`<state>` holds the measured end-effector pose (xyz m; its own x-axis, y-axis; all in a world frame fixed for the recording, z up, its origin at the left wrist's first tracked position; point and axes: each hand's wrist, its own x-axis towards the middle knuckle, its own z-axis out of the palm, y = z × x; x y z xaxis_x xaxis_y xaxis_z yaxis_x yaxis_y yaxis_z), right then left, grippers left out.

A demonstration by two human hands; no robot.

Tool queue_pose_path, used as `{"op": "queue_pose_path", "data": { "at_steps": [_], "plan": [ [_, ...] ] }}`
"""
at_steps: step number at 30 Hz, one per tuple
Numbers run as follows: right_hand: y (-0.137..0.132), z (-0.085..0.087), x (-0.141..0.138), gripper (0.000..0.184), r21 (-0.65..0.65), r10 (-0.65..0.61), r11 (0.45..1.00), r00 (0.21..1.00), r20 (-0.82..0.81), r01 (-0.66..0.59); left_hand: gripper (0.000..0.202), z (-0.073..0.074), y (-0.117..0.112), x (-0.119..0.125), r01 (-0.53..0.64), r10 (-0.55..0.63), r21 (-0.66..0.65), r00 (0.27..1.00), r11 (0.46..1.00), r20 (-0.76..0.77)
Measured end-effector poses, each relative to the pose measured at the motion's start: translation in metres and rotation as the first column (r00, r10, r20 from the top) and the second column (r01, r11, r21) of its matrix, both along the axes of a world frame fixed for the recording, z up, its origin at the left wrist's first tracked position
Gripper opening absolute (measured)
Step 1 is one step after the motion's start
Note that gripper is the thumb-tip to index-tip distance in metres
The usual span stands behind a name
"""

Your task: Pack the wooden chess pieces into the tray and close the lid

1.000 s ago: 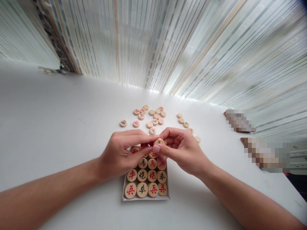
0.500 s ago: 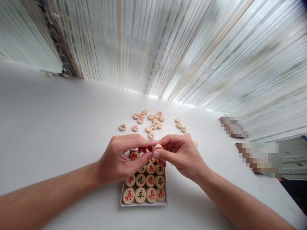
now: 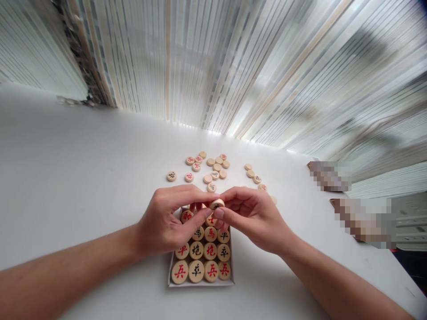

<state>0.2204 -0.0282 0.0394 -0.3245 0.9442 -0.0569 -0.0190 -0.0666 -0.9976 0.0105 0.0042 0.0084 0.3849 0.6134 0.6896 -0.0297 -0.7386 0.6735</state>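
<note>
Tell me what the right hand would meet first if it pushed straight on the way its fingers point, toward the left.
Most likely the left hand: the right hand meets it fingertip to fingertip around one wooden disc above the box. Depth is unclear.

A white table (image 3: 83, 178) carried a shallow white box (image 3: 200, 282) at six o'clock. Loose wooden discs (image 3: 213, 171) lay scattered toward twelve o'clock, and two blurred, perhaps flat, items (image 3: 362, 218) sat near three o'clock.
</note>
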Motion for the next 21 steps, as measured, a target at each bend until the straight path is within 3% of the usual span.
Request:
{"op": "queue_pose_path", "data": {
  "at_steps": [7, 14, 21],
  "plan": [
    [-0.0009, 0.0021, 0.0012, 0.019, 0.124, -0.025, 0.992, 0.997, 0.076, 0.015, 0.032, -0.0033, 0.0003, 0.0012, -0.019, 0.018, 0.050, 1.000, 0.999, 0.017],
    [-0.0006, 0.0016, 0.0022, 0.023, 0.071, 0.003, 0.997, 1.000, 0.013, -0.004, 0.030, -0.0045, 0.0012, 0.0009, -0.078, 0.079, 0.026, 0.997, 0.997, -0.012],
    [0.0007, -0.0020, 0.0053, 0.030, -0.003, -0.005, 1.000, 0.999, -0.053, 0.005, 0.028, -0.0047, -0.0006, -0.0005, -0.065, 0.065, 0.010, 0.998, 0.998, -0.012]
  ]
}}
